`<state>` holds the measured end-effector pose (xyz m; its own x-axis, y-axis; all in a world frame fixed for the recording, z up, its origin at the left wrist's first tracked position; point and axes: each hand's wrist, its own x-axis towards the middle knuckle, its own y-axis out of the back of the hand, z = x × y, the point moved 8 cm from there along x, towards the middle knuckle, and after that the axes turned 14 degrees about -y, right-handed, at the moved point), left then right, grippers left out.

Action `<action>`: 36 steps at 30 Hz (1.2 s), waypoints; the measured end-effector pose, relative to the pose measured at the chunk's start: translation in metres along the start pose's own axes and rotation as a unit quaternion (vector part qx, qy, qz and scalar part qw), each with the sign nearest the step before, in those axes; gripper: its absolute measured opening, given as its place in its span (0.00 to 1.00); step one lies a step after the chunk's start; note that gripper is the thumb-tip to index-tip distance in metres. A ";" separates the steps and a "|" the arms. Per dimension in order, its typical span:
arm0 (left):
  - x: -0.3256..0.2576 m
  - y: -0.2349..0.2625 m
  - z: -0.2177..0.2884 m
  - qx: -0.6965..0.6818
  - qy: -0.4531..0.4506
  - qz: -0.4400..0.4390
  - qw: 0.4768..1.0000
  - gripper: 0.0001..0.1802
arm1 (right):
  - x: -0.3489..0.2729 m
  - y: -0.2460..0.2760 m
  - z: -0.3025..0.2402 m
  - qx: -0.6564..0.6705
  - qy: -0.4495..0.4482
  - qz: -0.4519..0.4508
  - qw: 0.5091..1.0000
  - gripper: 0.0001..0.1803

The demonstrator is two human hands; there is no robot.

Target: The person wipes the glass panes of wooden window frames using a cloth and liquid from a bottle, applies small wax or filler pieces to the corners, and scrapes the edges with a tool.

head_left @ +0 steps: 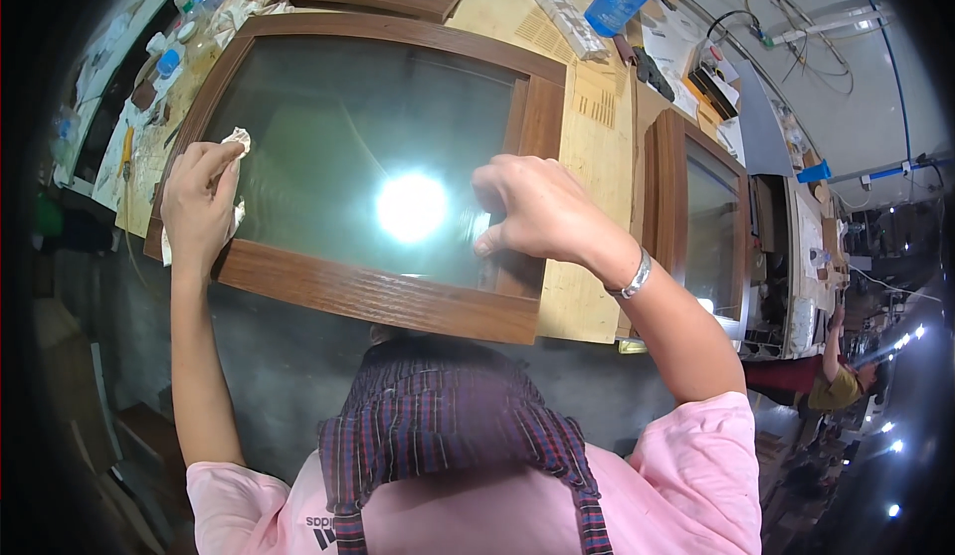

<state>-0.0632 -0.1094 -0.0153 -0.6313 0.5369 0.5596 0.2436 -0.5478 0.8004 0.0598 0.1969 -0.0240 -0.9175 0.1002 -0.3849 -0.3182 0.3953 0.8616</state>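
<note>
Pink shirt (686, 456) and striped dark apron (448, 426) fill the near side of my view. Just beyond, a brown wooden frame (378, 294) with a glass pane (328, 127) rests on the pale yellow table (595, 167), a bright glare on the glass. I see the left hand (197, 202) with its fingers closed around a crumpled white cloth (237, 139) at the frame's left side. The right hand (542, 207) curls over the right part, thumb and fingers slightly apart; I can't tell whether it holds anything. Another glazed frame (661, 182) sits farther right; at the far side are a blue bottle (624, 0) and a third frame (428, 5).
</note>
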 end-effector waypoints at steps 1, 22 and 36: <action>0.000 0.000 0.000 0.000 -0.001 -0.001 1.000 0.08 | 0.001 0.000 0.002 0.007 -0.005 0.000 1.000 0.21; 0.003 0.000 -0.002 -0.026 0.022 0.012 0.999 0.09 | 0.005 0.010 0.015 0.090 0.083 0.145 0.982 0.15; 0.018 0.001 0.034 -0.080 -0.101 -0.080 0.988 0.13 | -0.068 -0.008 0.033 0.191 -0.174 0.195 0.946 0.53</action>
<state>-0.0493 -0.0785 0.0024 -0.4879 0.7330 0.4739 0.0226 -0.5322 0.8463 0.1323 0.2172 -0.0157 -0.7920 0.5747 -0.2059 0.1982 0.5611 0.8037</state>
